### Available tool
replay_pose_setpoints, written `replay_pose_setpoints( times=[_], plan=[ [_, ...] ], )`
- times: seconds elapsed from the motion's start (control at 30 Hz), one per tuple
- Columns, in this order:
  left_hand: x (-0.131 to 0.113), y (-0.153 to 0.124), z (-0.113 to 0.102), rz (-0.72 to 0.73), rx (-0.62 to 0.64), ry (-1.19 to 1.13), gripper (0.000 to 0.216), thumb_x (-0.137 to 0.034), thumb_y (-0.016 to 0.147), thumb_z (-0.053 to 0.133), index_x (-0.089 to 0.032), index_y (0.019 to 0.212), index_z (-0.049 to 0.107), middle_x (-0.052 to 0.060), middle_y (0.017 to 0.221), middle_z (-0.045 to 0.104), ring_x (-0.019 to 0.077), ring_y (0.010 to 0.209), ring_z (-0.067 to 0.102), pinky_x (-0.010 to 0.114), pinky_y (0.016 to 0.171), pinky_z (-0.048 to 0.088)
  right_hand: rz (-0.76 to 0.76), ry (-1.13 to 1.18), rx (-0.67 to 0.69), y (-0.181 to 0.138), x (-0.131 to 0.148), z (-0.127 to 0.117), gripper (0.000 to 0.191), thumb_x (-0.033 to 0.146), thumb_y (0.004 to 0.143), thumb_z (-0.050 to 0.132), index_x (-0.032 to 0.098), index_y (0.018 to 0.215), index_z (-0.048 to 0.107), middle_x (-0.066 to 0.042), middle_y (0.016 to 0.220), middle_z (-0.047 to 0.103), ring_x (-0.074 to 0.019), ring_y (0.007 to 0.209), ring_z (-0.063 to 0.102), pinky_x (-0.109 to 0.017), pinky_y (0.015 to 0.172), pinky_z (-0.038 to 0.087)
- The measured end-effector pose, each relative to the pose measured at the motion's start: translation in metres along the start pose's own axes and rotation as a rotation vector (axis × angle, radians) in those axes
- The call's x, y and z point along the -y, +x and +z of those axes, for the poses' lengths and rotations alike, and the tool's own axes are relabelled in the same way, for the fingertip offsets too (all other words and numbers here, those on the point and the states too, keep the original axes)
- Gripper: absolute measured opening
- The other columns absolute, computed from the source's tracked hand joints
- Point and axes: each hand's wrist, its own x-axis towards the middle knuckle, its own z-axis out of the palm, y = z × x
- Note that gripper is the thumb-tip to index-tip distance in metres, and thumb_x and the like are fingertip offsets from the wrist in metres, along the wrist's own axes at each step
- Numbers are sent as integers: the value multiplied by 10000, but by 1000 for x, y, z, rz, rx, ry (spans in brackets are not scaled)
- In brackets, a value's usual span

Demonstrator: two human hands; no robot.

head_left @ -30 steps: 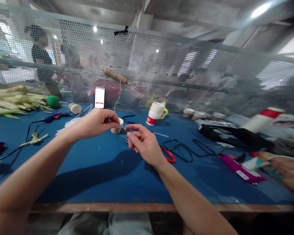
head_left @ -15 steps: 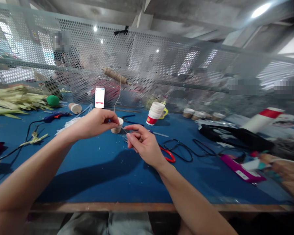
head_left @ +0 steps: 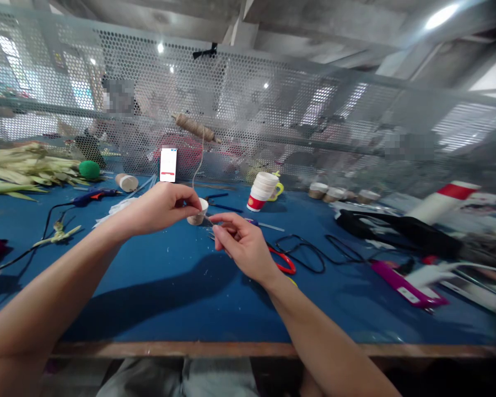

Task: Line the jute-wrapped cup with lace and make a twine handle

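Thin strand [head_left: 209, 219] in loosely curled right hand [head_left: 243, 242]

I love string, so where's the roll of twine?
In the head view, the roll of twine is left of centre, in front of the perforated screen, above and right of the lit phone.

Blue-topped workbench [head_left: 165, 314], wooden front edge. Corn husks [head_left: 33, 165], glue gun [head_left: 91, 197] left; small paper cup [head_left: 195, 219], stacked paper cups [head_left: 263, 192] mid-bench; magenta power strip [head_left: 397, 278] right.

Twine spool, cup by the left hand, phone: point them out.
Twine spool [head_left: 194, 128], head view: middle of the winding.
Cup [head_left: 195, 220], head view: lower side.
Phone [head_left: 168, 164], head view: lit screen.
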Motion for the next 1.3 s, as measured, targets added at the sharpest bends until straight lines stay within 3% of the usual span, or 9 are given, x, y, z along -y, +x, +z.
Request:
replay_pose_setpoints(
  times=[0.27,0.43,0.63,0.9,1.3],
  plan=[
    [-3,0,-1,-20,-16,36,129,-229,754,531,-149,771,630,-19,614,584,73,539,474,180,512,352,-10,6,-9,0,0,-1,149,255,816,525,198,937,590,34,545,531,-82,468,469,-216,436,358],
    [3,1,0,51,-72,175,128,-202,765,520,-144,747,632,10,683,616,89,593,511,193,551,365,-13,-7,-21,0,1,-1,148,254,807,540,195,924,611,26,561,544,-94,505,508,-222,464,383],
    [8,2,1,94,-62,159,139,-157,775,510,-144,736,642,16,720,633,95,642,550,197,601,391,-34,-60,-14,0,0,-3,166,238,805,530,182,926,629,28,561,546,-88,509,513,-216,491,406],
    [2,0,3,73,-76,156,127,-110,760,525,-132,762,650,27,740,648,98,660,554,188,596,388,-31,-138,-47,2,-2,-3,195,238,809,508,155,930,637,21,547,553,-90,505,512,-211,491,409],
    [-2,-3,4,88,-85,125,119,-161,774,522,-135,750,635,-5,639,608,69,555,495,173,522,344,11,-36,-125,3,-1,-1,182,248,799,524,155,922,619,41,519,519,-63,433,432,-195,404,334]
  ],
)
